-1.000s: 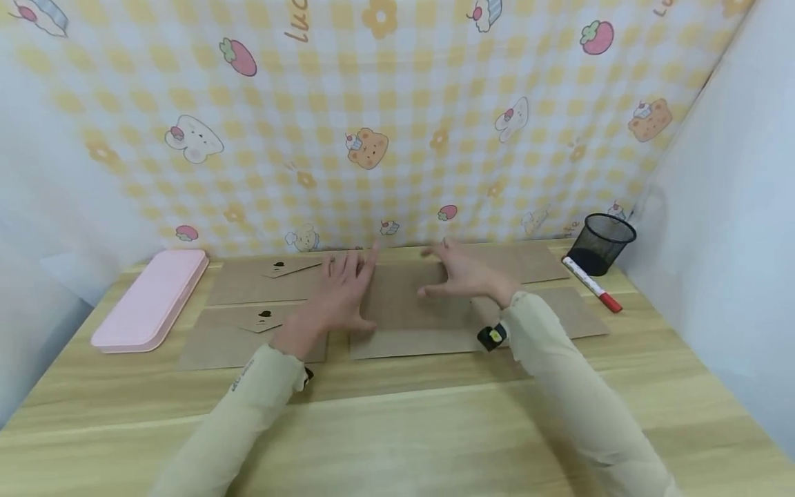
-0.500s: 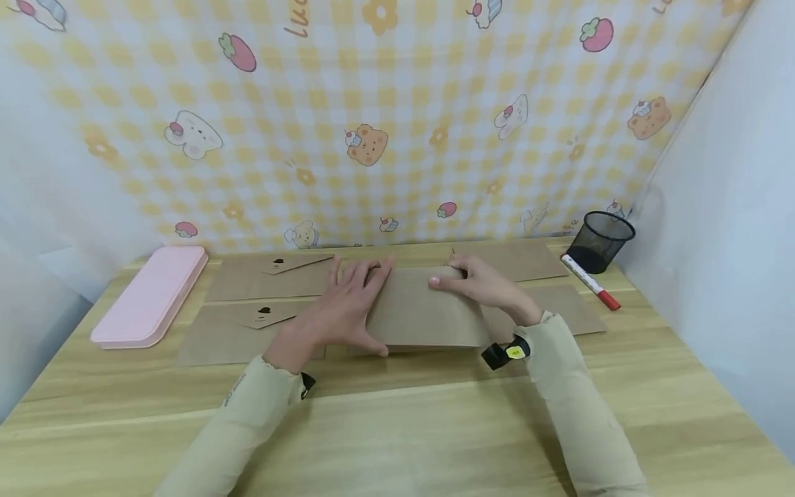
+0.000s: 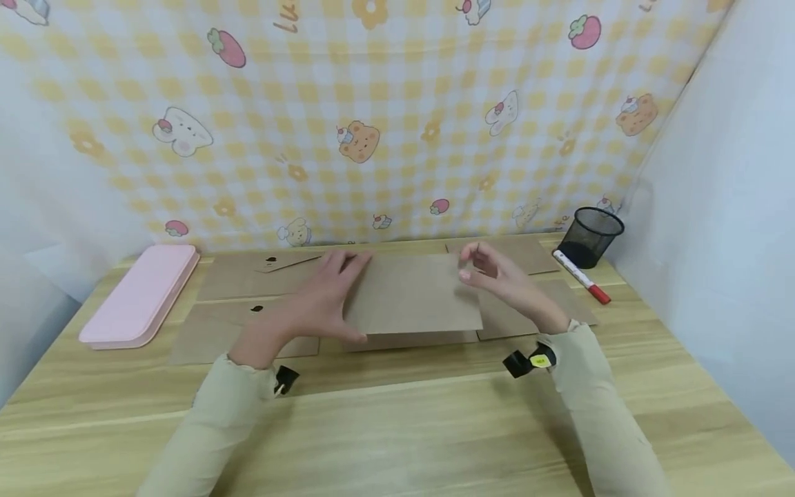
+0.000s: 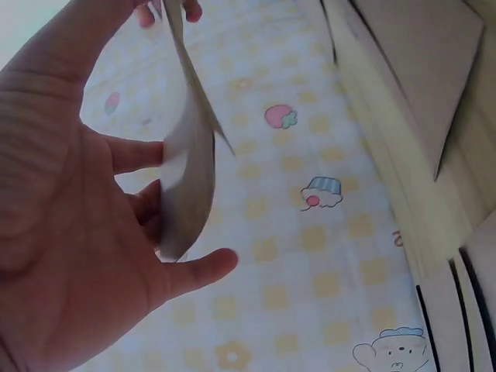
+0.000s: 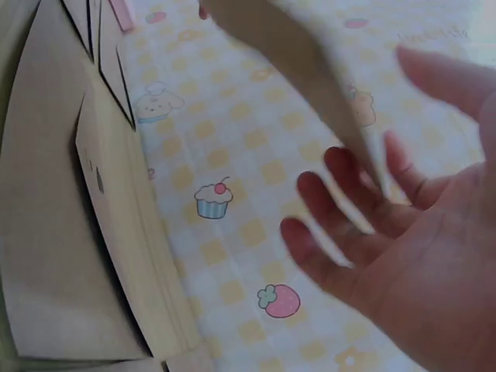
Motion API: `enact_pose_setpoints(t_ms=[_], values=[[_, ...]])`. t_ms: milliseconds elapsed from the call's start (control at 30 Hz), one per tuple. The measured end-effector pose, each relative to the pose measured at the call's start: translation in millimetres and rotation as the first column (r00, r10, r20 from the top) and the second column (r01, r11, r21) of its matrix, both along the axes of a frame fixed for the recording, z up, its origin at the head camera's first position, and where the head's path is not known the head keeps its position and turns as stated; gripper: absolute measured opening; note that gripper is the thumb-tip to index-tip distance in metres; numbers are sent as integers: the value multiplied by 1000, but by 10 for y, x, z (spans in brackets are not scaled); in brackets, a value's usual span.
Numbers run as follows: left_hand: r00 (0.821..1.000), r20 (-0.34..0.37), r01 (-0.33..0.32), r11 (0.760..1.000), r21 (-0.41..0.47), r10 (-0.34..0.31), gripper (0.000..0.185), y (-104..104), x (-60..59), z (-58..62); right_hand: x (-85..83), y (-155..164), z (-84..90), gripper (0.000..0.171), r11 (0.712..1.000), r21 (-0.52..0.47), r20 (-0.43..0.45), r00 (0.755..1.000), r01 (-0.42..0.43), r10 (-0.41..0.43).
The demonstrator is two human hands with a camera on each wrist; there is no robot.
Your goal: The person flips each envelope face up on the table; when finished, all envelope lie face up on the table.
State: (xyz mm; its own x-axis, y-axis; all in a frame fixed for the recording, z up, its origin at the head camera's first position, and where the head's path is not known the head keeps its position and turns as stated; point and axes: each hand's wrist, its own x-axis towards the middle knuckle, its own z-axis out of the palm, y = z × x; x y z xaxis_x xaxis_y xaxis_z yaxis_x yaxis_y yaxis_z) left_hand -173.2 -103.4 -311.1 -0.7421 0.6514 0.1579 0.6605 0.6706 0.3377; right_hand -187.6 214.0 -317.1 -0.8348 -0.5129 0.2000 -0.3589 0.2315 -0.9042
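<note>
Altogether two hands – one lifted envelope.

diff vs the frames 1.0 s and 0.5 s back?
The brown envelope has come up off the table: the left hand now grips its left edge and tilts it up. The right hand has let go of the top edge and hovers open beside it. The pink case, marker, mesh cup and other envelopes stayed put.
</note>
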Motion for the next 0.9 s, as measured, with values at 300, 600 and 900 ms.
enact_pose_setpoints(t_ms=[300, 600, 900], values=[[984, 177, 15, 997, 71, -27, 120, -202, 20, 142, 174, 134, 77, 11, 945, 7, -17, 945, -328, 328], [968, 251, -28, 999, 30, 20, 118, -297, 2, 193, 253, 177, 195, 17, 981, 94, -103, 978, -171, 181], [964, 264, -12, 1000, -19, 17, 116, -318, -17, 188, 219, 35, 104, 12, 960, 262, -382, 903, -100, 198]])
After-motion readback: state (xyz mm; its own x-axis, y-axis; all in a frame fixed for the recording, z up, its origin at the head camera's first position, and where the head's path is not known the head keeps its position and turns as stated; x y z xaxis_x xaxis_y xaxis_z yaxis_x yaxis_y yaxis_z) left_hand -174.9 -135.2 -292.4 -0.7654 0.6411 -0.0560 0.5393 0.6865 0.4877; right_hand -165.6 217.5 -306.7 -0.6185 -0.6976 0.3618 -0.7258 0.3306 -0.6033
